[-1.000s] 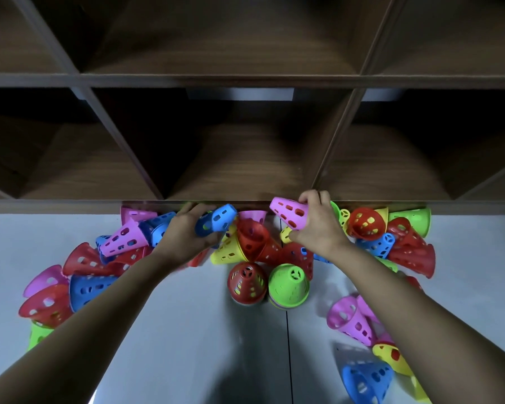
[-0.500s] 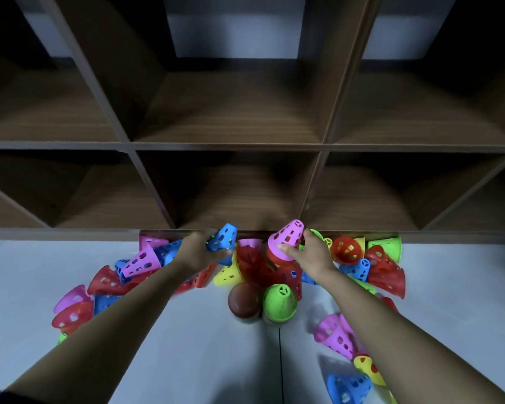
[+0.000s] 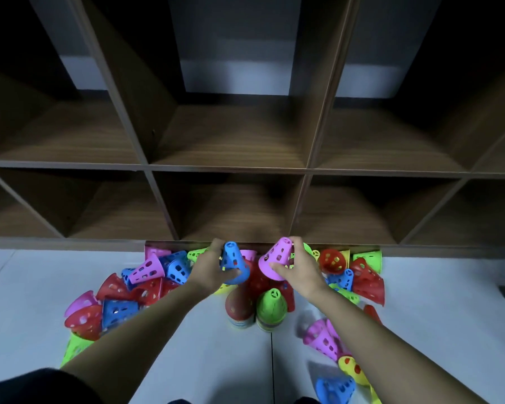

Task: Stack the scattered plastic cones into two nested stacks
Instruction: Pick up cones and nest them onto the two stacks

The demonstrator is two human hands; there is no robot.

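My left hand [image 3: 209, 269] grips a blue cone [image 3: 233, 263], held upright above the pile. A pink cone [image 3: 277, 259] is in my right hand [image 3: 302, 271], tip tilted up and away. Below the hands two nested stacks stand side by side on the floor: one topped by a red cone [image 3: 239, 306], the other by a green cone [image 3: 271, 305]. Several loose perforated cones lie scattered to the left [image 3: 146, 271] and to the right [image 3: 365, 279] along the shelf's foot.
A dark wooden cubby shelf [image 3: 233, 170] rises straight ahead, its base edge just behind the pile. More cones lie near my right forearm: pink [image 3: 322, 339], yellow [image 3: 352, 367], blue [image 3: 334, 389]. The floor [image 3: 210, 354] is pale tile.
Both hands have lifted their cones off the pile and turned them tip-up. The head camera has tilted upward, showing more of the shelf.
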